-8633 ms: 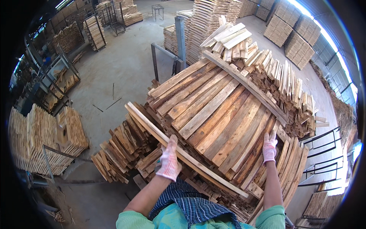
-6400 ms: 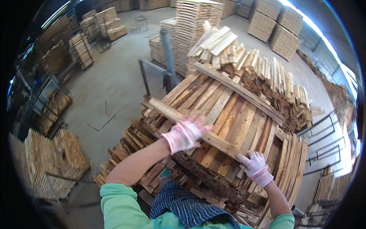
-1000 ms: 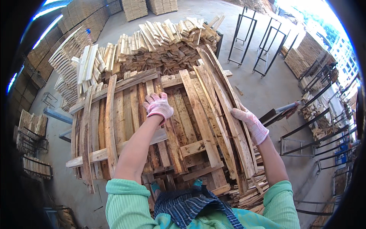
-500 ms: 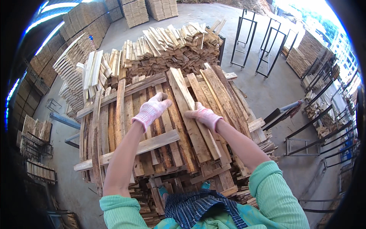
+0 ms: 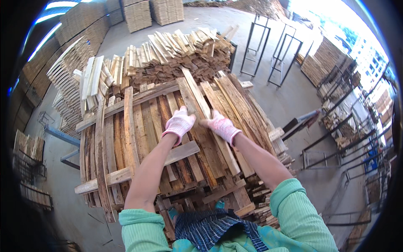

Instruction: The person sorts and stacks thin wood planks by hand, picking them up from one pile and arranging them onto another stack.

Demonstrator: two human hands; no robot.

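1. Facing each other in the head view, the pink-and-white gloved left hand [image 5: 180, 125] and the matching gloved right hand [image 5: 222, 127] flank a long, flat brown wooden board [image 5: 210, 147]
2. The right fingers bend over a narrow pale wooden board [image 5: 227, 153] just beside it; whether either hand's fingers are clamped, one cannot tell
3. Beneath, brown wooden planks [image 5: 143, 130] lie side by side, seemingly done, under greyish wooden crosspieces [image 5: 115, 177]
4. Above, long, slightly bowed wooden boards [image 5: 129, 122] lie unevenly spaced, so this layer looks only partly laid
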